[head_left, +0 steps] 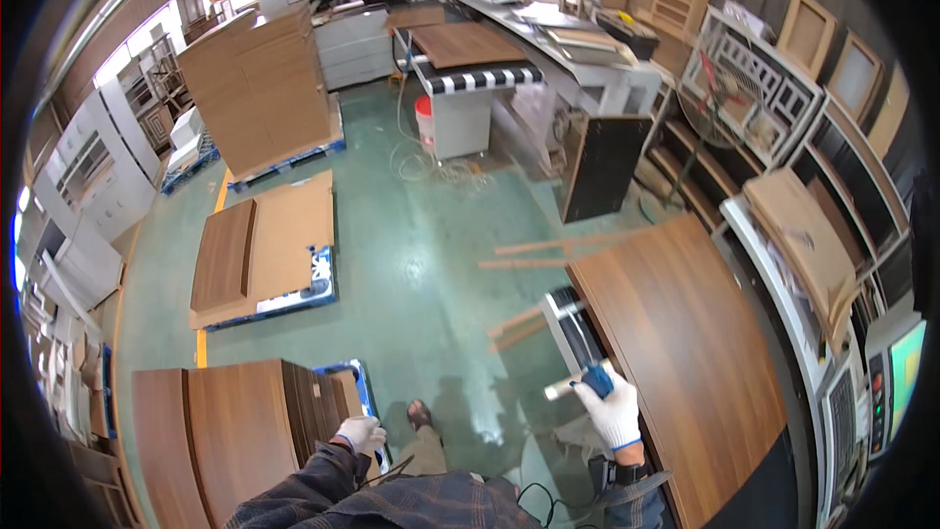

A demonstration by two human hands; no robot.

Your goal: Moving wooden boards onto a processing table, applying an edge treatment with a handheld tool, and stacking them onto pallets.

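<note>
My right hand [612, 414], in a white work glove, is wrapped around a blue hand tool [595, 379] with a pale, bar-shaped end. Its exact kind is not clear. The tool is beside the near-left edge of a large brown wood-grain panel [685, 333]. My left hand [361, 434], also gloved, is low and closed beside a stack of brown wood-grain boards [240, 421]. What its curled fingers hold, if anything, is hidden. A thin dark cord [392, 471] shows just below that hand.
A cardboard-topped pallet [294, 225] bears a brown board [223, 255]. Behind it rises a tall cardboard stack [255, 88]. A roller-edged table [480, 81] stands ahead, a dark upright panel [605, 168] nearer. A keyboard [839, 431] sits far right. Wooden strips [529, 251] lie on the green floor.
</note>
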